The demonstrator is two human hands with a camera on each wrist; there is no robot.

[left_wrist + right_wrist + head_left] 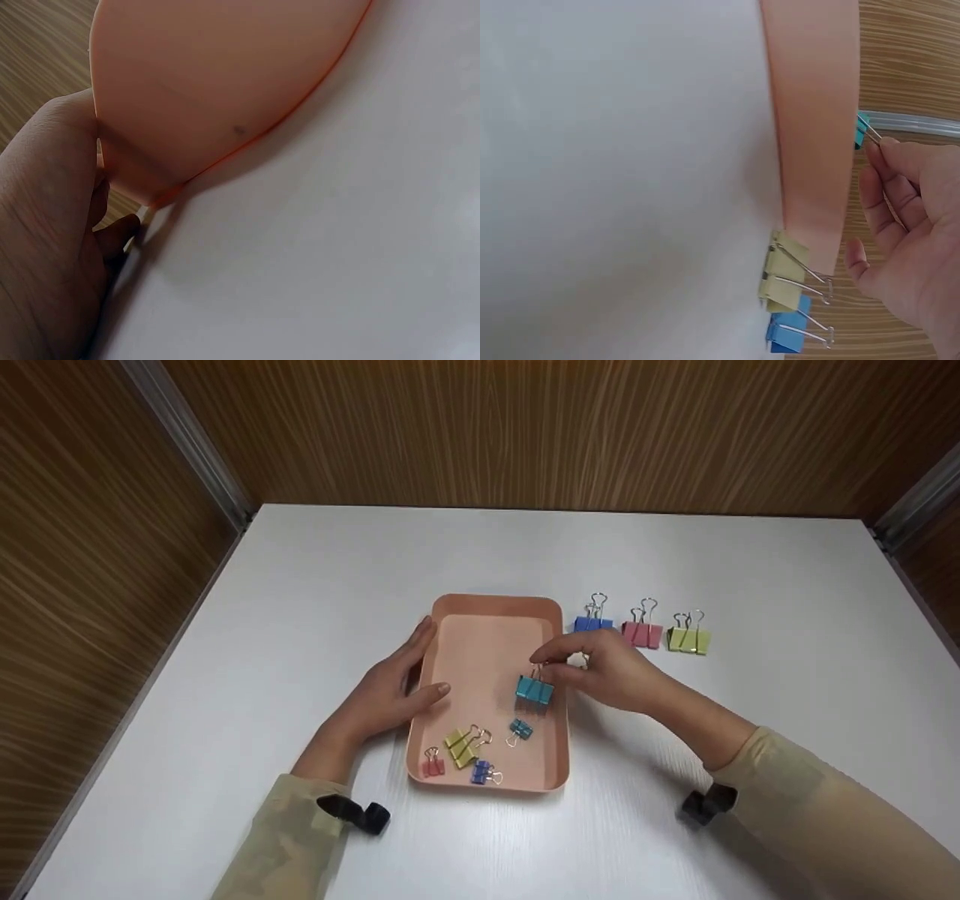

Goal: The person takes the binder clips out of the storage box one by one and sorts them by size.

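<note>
Left hand fingers steady tray; right hand fingers pinch teal clip; no writing.

- Both arms wear loose, pale beige sleeves reaching the wrists.
- A small black strap-mounted device sits at each wrist.
- The hands are bare, without rings.

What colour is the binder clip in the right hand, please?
Teal binder clip, pinched by the right hand; clearest in the head view.
</note>
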